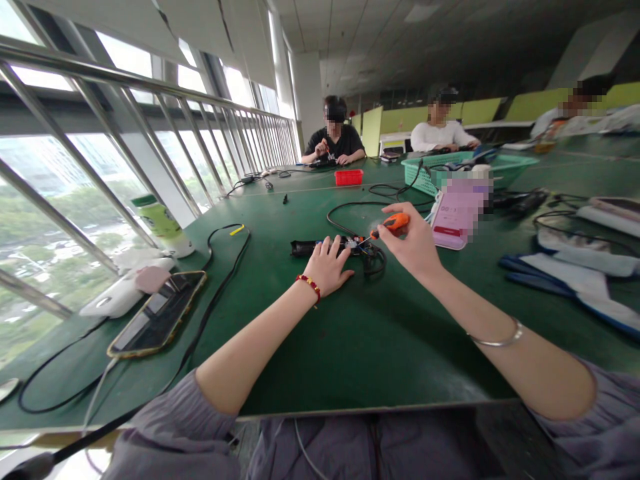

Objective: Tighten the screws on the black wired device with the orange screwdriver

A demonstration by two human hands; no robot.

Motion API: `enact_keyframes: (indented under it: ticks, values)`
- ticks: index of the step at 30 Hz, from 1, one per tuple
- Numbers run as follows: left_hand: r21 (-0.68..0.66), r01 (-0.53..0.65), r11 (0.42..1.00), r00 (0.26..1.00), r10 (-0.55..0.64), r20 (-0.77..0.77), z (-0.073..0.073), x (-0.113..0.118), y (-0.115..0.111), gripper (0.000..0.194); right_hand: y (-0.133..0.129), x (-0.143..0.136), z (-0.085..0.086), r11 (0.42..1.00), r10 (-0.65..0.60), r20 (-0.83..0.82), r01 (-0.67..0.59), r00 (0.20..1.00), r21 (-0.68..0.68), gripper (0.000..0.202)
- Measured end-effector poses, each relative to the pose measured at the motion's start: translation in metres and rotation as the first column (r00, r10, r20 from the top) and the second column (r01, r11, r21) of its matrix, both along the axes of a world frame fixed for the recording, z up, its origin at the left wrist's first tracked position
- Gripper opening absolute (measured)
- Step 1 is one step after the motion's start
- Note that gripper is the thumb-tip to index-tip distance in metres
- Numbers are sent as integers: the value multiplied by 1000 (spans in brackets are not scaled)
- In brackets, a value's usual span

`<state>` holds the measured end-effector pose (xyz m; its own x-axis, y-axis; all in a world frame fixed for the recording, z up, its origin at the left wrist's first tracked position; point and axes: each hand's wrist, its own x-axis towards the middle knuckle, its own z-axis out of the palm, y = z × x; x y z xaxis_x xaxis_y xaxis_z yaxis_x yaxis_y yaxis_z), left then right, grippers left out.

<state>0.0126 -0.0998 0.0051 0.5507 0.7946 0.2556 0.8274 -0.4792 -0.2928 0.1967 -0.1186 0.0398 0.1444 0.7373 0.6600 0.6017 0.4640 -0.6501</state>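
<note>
Sleeves (173,420) cross the table's (360,373) near edge. Well inside it lies a device (304,248), the left hand (327,268) on it, fingers spread. The right hand (416,244) grips a screwdriver (397,223), tip at the device: perhaps screw work, needing a steady next turn. Rightward stands a pink phone (453,223); nearward is room.

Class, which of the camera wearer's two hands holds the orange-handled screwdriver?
The right hand: it grips the orange-handled screwdriver. The left hand, with the red bracelet at its wrist, touches the black device instead.

The device (304,248) lies left of the phone (453,217), the basket (419,175) behind.
</note>
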Motion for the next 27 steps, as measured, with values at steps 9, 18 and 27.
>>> enact_keyframes:
  ticks: [9, 18, 27]
  values:
    - [-38, -21, 999, 1000, 21, -4, 4, 2, -4, 57, 1, 1, 0, 998, -31, 29, 32, 999, -56, 19]
    - [-9, -7, 1000, 1000, 7, -18, 2, 1, -1, 56, 4, 4, -2, 1000, -19, -38, 19, 999, 2, 40]
    - [-20, -5, 1000, 1000, 5, -5, 1, 0, -1, 56, 0, 1, 1, 999, 5, -20, -4, 1000, 37, 31]
